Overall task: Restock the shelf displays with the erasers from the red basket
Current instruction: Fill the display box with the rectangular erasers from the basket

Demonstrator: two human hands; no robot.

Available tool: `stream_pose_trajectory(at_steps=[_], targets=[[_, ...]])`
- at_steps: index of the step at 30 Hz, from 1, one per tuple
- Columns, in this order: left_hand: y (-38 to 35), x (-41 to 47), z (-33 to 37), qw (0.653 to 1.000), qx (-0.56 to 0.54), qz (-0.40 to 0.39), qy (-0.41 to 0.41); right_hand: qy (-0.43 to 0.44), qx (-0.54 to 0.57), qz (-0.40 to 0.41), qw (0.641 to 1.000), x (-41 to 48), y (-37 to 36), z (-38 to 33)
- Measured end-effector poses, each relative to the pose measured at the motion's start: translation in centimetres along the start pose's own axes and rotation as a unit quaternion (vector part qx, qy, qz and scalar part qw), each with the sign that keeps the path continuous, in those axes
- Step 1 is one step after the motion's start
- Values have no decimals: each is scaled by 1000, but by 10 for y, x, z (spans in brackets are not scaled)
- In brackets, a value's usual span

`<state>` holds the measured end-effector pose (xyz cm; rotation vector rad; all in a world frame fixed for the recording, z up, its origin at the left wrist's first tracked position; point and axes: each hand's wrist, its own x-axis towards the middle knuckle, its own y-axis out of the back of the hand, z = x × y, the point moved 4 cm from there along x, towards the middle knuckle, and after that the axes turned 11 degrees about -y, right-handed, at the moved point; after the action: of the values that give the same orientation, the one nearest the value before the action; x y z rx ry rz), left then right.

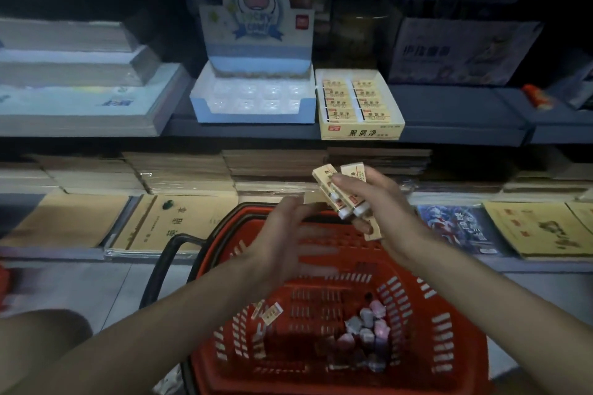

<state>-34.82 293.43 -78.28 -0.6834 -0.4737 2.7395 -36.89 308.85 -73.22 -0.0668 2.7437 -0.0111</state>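
My right hand grips several yellow-sleeved erasers above the far rim of the red basket. Beside them my left hand pinches one more yellow eraser at its fingertips, though motion blur hides the fingers. In the basket lie two yellow erasers and a heap of small pastel erasers. On the shelf above stand a yellow display box filled with yellow erasers and a blue-white cow display box with bare clear pockets.
Stacks of paper fill the shelf's left side, and a purple printed box stands at right. Notebooks and picture books lie on the lower shelf behind the basket. The basket's black handle hangs left.
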Motion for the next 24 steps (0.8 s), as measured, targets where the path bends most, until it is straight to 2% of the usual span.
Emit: stream_pose_trajectory(at_steps=[3, 7, 12, 15, 20, 24], targets=[[-25, 5, -6, 980, -186, -52, 47, 20, -40, 15, 999, 1, -9, 0], [-40, 9, -3, 962, -269, -38, 17, 152, -251, 84, 952, 3, -14, -2], [-38, 10, 8, 950, -311, 5, -18, 231, -322, 114, 911, 4, -24, -6], [-36, 13, 17, 938, -344, 21, -24, 253, -333, 115, 901, 6, -28, -11], [-29, 20, 25, 938, -345, 32, -15, 286, -415, 114, 856, 5, -32, -17], [-34, 22, 18, 939, -344, 28, -2, 273, -430, 120, 852, 4, -30, -10]])
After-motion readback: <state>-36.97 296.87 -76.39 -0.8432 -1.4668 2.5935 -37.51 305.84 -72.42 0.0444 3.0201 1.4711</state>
